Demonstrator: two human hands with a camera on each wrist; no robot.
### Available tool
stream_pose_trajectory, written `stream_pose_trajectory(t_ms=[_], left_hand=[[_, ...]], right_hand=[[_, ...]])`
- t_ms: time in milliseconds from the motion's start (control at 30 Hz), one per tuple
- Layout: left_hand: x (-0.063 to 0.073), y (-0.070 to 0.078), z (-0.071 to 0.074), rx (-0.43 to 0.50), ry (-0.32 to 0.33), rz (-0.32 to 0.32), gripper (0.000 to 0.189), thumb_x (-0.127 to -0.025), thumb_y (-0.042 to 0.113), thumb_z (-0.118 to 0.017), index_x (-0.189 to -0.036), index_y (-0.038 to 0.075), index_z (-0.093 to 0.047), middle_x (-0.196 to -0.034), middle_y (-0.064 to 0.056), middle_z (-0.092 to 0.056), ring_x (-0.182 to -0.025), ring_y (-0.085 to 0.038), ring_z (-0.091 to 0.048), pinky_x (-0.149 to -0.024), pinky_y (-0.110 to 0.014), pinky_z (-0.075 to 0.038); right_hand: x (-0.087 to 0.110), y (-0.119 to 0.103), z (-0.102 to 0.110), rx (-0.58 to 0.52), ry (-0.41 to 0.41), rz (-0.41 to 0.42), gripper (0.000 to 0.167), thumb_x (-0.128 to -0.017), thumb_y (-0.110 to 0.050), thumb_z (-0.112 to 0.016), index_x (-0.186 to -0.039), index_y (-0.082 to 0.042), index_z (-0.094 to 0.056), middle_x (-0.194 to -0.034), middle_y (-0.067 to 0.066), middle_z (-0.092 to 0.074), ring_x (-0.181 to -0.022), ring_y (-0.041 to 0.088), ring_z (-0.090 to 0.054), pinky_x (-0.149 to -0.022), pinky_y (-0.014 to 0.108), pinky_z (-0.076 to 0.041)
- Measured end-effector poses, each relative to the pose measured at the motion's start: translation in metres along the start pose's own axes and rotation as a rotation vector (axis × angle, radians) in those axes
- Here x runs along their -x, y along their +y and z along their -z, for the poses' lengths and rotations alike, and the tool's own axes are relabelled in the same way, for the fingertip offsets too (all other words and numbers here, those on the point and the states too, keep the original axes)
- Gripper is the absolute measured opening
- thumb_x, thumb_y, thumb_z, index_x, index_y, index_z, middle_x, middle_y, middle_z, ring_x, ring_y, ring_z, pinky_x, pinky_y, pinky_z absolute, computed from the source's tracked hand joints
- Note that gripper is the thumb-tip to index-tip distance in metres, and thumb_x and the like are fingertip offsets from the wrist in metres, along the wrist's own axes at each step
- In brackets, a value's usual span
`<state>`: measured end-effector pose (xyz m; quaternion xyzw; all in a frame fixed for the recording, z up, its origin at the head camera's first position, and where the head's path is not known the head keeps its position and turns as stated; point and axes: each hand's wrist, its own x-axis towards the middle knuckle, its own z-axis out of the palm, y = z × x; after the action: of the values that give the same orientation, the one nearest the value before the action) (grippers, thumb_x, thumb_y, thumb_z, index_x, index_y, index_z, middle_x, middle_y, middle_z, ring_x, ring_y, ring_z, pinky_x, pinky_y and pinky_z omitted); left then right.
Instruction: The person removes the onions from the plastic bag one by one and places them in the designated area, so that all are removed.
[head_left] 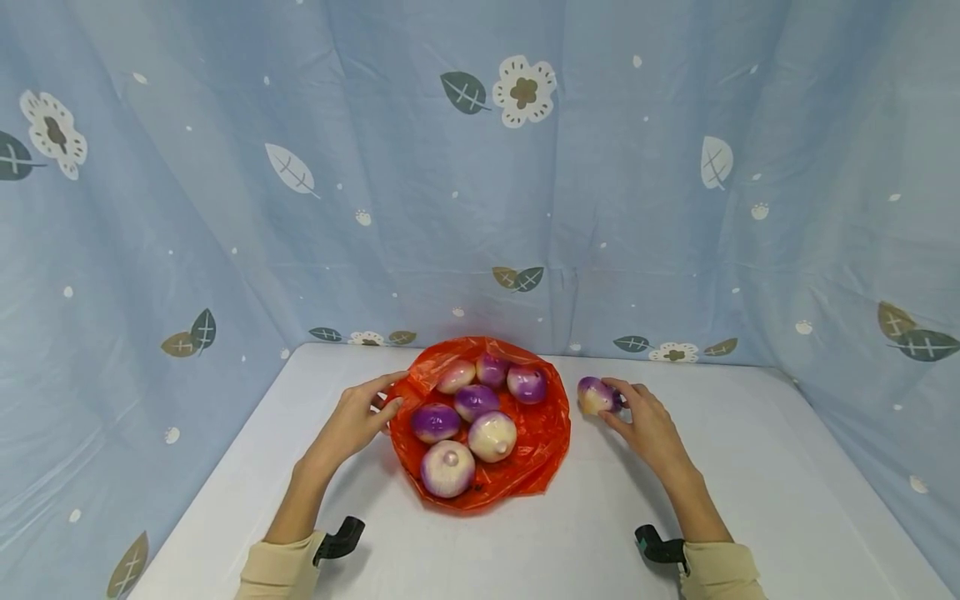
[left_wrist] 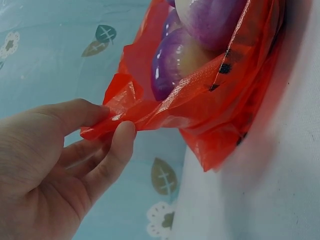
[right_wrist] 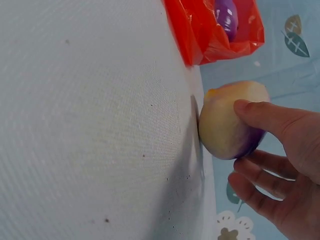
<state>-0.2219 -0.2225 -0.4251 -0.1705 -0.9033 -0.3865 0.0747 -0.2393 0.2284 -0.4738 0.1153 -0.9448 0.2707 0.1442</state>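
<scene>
hanging at the far side, a pale blue floral cloth curtain point(head_left: 405, 208) backed a flat white table point(head_left: 525, 550). on it a crinkled red plastic bag point(head_left: 537, 442) gaped upward, its left rim pinched by the left hand point(head_left: 356, 421). the right hand point(head_left: 647, 422), well apart and narrowed, held a glossy purple-and-cream rounded turnip point(head_left: 592, 397) between thumb and fingers. seven similar turnips point(head_left: 447, 475) lay inside the bag; the held one sat just right of it, long axis roughly left to right.
</scene>
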Motion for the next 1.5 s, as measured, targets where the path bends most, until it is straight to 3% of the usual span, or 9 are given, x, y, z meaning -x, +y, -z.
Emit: stream_pose_trajectory(t_ms=[233,867,1500], left_hand=[[-0.002,0.001,0.0,-0.003,0.001,-0.002,0.045,-0.093,0.009,-0.066,-0.137,0.012,-0.057,-0.106,-0.015,-0.069,-0.073,-0.013,-0.065,-0.056,-0.018,-0.056],[0.0,0.0,0.001,-0.001,0.016,-0.034,0.043,-0.093,0.008,-0.066,-0.135,0.01,-0.058,-0.102,-0.015,-0.07,-0.07,-0.014,-0.066,-0.054,-0.017,-0.055],[0.001,0.0,0.001,0.001,0.015,-0.032,0.044,-0.093,0.007,-0.066,-0.136,0.01,-0.058,-0.103,-0.015,-0.07,-0.07,-0.013,-0.065,-0.054,-0.017,-0.055]], right_hand=[[0.0,0.0,0.001,0.025,0.02,0.036,0.058,-0.08,-0.014,-0.081,-0.133,-0.012,-0.057,-0.114,0.023,-0.062,-0.096,0.037,-0.064,-0.082,0.056,-0.056],[0.001,-0.005,0.003,0.032,-0.056,-0.038,0.063,-0.081,-0.022,-0.081,-0.137,-0.015,-0.054,-0.12,0.02,-0.061,-0.101,0.035,-0.063,-0.082,0.054,-0.058],[0.001,-0.019,0.012,0.078,0.001,-0.013,0.067,-0.079,-0.036,-0.081,-0.137,-0.016,-0.054,-0.123,0.021,-0.06,-0.099,0.035,-0.064,-0.077,0.054,-0.058]])
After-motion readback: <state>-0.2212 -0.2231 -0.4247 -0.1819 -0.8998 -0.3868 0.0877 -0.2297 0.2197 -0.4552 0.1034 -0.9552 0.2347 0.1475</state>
